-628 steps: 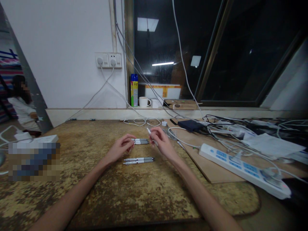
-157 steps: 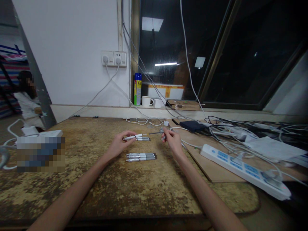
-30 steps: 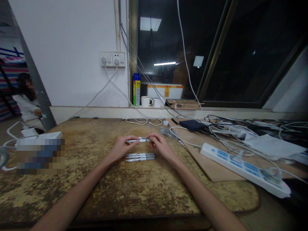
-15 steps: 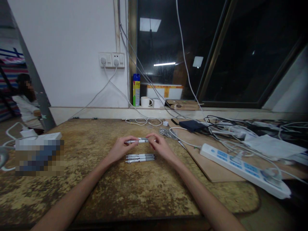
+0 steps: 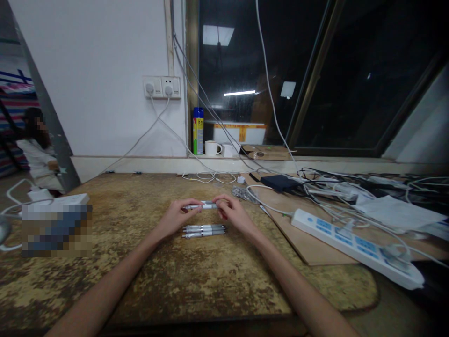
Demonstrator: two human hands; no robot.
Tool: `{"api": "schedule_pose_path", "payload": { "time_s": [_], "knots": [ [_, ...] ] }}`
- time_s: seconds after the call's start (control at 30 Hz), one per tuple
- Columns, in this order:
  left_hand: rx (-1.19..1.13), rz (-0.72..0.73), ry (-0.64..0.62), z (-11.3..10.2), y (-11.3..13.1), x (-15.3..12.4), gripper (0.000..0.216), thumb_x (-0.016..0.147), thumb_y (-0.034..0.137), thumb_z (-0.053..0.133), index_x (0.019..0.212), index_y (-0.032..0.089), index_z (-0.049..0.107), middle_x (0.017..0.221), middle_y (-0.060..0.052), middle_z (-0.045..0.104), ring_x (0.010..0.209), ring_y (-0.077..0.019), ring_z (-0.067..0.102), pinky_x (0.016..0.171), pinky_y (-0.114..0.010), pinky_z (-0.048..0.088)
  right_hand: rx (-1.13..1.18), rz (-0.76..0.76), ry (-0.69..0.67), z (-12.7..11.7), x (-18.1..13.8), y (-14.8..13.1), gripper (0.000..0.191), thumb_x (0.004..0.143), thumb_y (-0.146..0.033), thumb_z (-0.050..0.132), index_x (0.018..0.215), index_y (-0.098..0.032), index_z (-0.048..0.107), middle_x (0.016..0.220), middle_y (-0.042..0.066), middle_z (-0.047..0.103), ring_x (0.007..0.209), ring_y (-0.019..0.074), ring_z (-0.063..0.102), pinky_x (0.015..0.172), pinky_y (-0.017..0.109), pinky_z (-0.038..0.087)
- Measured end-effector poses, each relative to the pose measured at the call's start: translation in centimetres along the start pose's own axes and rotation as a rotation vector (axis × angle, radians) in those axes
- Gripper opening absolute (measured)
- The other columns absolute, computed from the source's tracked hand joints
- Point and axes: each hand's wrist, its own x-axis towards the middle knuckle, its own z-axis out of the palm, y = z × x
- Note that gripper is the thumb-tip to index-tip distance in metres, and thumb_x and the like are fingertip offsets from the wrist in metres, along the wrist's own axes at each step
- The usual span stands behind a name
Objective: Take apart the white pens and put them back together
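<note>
Between my two hands are white-and-grey pens (image 5: 209, 206), lying crosswise; at least two seem to be there, partly covered by fingers. My left hand (image 5: 178, 213) pinches their left end between thumb and fingers. On the other end, my right hand (image 5: 229, 210) has its thumb and fingertips closed. Just nearer to me, several similar pens (image 5: 204, 230) lie side by side on the worn wooden table (image 5: 175, 281), below both hands and apart from them.
A white power strip (image 5: 351, 245) with plugs rests on a brown board (image 5: 312, 250) at the right, among tangled cables. Behind my right hand is a clear crinkled packet (image 5: 242, 193). A spray can (image 5: 198, 131) and a mug (image 5: 212, 148) stand on the sill. A person (image 5: 37, 150) sits far left.
</note>
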Motion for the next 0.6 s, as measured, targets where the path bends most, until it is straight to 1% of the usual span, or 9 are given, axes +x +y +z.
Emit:
{"api": "schedule_pose_path", "payload": {
  "time_s": [0.1,0.17,0.27,0.33,0.4,0.47,0.53,0.6],
  "knots": [
    [-0.009,0.004,0.004,-0.01,-0.03,0.02,0.031,0.091,0.044,0.063,0.107,0.020,0.076,0.111,-0.006,0.076,0.102,-0.0243,0.069,0.088,-0.033,0.053,0.004,-0.052,0.007,-0.05,0.08,0.01,0.020,0.083,-0.030,0.055,0.097,-0.021,0.065,0.062,-0.004,0.051,0.058,0.0145,0.048,0.056,0.026,0.036],
    [-0.006,0.009,-0.003,-0.01,-0.05,0.03,0.031,0.091,0.044,0.063,0.107,0.020,0.076,0.110,-0.006,0.076,0.102,-0.0241,0.069,0.088,-0.032,0.052,-0.015,-0.069,0.000,-0.10,0.10,-0.06,0.020,0.083,-0.029,0.055,0.098,-0.021,0.065,0.061,-0.005,0.048,0.057,0.0138,0.045,0.056,0.025,0.035],
    [0.007,0.014,-0.017,-0.02,-0.07,0.04,0.031,0.092,0.043,0.062,0.108,0.020,0.076,0.110,-0.006,0.076,0.101,-0.0236,0.069,0.085,-0.032,0.052,-0.024,-0.045,-0.025,-0.17,0.05,-0.16,0.021,0.087,-0.031,0.052,0.100,-0.019,0.064,0.057,-0.006,0.044,0.053,0.0129,0.040,0.051,0.025,0.028],
    [0.014,0.016,-0.019,-0.02,-0.08,0.05,0.031,0.092,0.044,0.063,0.107,0.020,0.076,0.110,-0.006,0.076,0.100,-0.0235,0.069,0.084,-0.031,0.052,-0.003,-0.016,-0.042,-0.20,0.02,-0.14,0.023,0.090,-0.034,0.051,0.102,-0.019,0.063,0.057,-0.006,0.045,0.052,0.0129,0.039,0.050,0.025,0.027],
    [0.005,0.015,-0.018,-0.04,-0.10,0.07,0.031,0.092,0.044,0.063,0.107,0.020,0.076,0.106,-0.006,0.077,0.097,-0.0231,0.069,0.084,-0.031,0.052,0.011,-0.018,-0.047,-0.23,0.04,-0.06,0.023,0.091,-0.036,0.052,0.103,-0.019,0.063,0.060,-0.005,0.048,0.055,0.0134,0.042,0.052,0.025,0.029],
    [-0.016,0.017,-0.017,-0.07,-0.14,0.09,0.032,0.093,0.044,0.061,0.107,0.019,0.075,0.101,-0.006,0.077,0.094,-0.0226,0.070,0.085,-0.031,0.051,-0.003,-0.052,-0.040,-0.26,0.05,-0.02,0.022,0.091,-0.036,0.056,0.103,-0.020,0.063,0.066,-0.003,0.052,0.060,0.0139,0.046,0.057,0.026,0.033],
    [-0.036,0.021,-0.014,-0.12,-0.16,0.08,0.032,0.094,0.044,0.060,0.107,0.018,0.075,0.097,-0.005,0.077,0.093,-0.0223,0.070,0.086,-0.031,0.051,-0.025,-0.085,-0.037,-0.29,0.00,-0.09,0.022,0.090,-0.037,0.060,0.104,-0.021,0.064,0.068,-0.004,0.050,0.063,0.0141,0.047,0.059,0.026,0.034],
    [-0.044,0.020,-0.015,-0.19,-0.12,0.05,0.032,0.094,0.044,0.060,0.104,0.018,0.076,0.096,-0.005,0.077,0.093,-0.0224,0.070,0.086,-0.031,0.051,-0.030,-0.101,-0.056,-0.32,-0.13,-0.23,0.022,0.092,-0.039,0.059,0.106,-0.022,0.064,0.068,-0.004,0.047,0.062,0.0140,0.044,0.059,0.026,0.032]
  ]
}}
